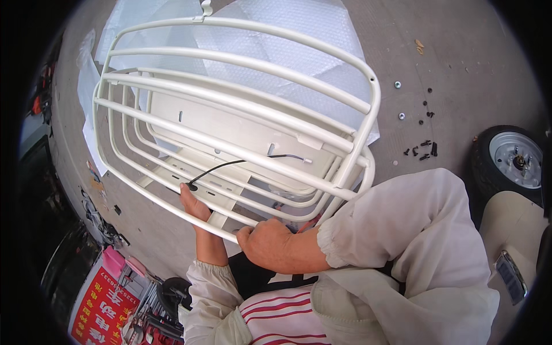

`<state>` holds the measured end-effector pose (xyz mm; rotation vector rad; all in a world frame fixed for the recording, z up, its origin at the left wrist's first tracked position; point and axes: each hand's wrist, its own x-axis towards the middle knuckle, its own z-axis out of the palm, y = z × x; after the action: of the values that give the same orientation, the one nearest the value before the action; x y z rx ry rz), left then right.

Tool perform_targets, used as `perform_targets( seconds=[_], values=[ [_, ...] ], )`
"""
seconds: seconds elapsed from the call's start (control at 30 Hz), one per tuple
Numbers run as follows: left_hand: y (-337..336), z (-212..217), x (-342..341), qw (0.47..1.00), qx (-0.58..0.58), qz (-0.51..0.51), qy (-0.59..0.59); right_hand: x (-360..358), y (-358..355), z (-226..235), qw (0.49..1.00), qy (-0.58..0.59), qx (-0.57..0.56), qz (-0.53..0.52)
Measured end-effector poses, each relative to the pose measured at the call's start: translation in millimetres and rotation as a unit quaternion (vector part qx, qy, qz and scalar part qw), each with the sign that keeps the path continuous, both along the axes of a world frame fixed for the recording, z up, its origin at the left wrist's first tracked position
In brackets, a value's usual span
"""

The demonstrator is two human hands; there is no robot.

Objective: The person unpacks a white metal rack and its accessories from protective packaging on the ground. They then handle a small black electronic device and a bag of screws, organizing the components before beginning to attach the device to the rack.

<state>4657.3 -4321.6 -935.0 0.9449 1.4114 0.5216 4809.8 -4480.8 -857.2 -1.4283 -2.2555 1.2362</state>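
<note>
A cream tubular metal basket (230, 129) with a solid panel lies tilted in front of me. A thin black cable (219, 164) comes out of a round black grommet (192, 187) in its slotted plate and ends in a small white connector (307, 161). My left hand (194, 206) reaches in beneath the lowest tube, one fingertip up against the plate beside the grommet; its other fingers are hidden. The fingers of my right hand (269, 241) are closed round the lowest tube near its middle, close to my knee.
Translucent bubble wrap (276, 26) lies under and beyond the basket. Loose black bolts (425, 149) and silver nuts (402, 116) are scattered on the floor (414, 69) to the right. A small wheel (514, 161) stands far right. A red sign (106, 305) is at lower left.
</note>
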Motion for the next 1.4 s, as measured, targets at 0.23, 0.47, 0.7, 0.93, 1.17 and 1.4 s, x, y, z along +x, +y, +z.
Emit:
perform_targets(
  seconds=[0.23,0.47,0.7,0.93,1.17,1.4],
  values=[
    [3.8,-43.8,-29.3,0.989,0.104,0.072,0.073,-1.4,5.9,-13.4,0.995,0.087,-0.034,-0.044],
    [-8.0,-18.0,19.6,0.988,0.118,0.076,0.062,10.7,16.5,-26.8,0.930,0.194,-0.136,-0.280],
    [-12.5,-7.4,27.2,0.991,0.097,0.086,0.038,-18.4,56.9,-113.8,0.873,0.238,-0.196,-0.378],
    [-21.0,6.5,19.1,0.988,0.075,0.129,0.033,-2.1,51.9,-79.4,0.867,0.294,-0.228,-0.332],
    [-25.9,-2.1,12.6,0.989,0.082,0.126,-0.001,-3.8,50.7,-98.8,0.770,0.398,-0.333,-0.370],
    [-16.8,-27.2,7.7,0.968,0.211,0.135,0.034,6.1,51.3,-91.4,0.806,0.317,-0.311,-0.393]
  ],
)
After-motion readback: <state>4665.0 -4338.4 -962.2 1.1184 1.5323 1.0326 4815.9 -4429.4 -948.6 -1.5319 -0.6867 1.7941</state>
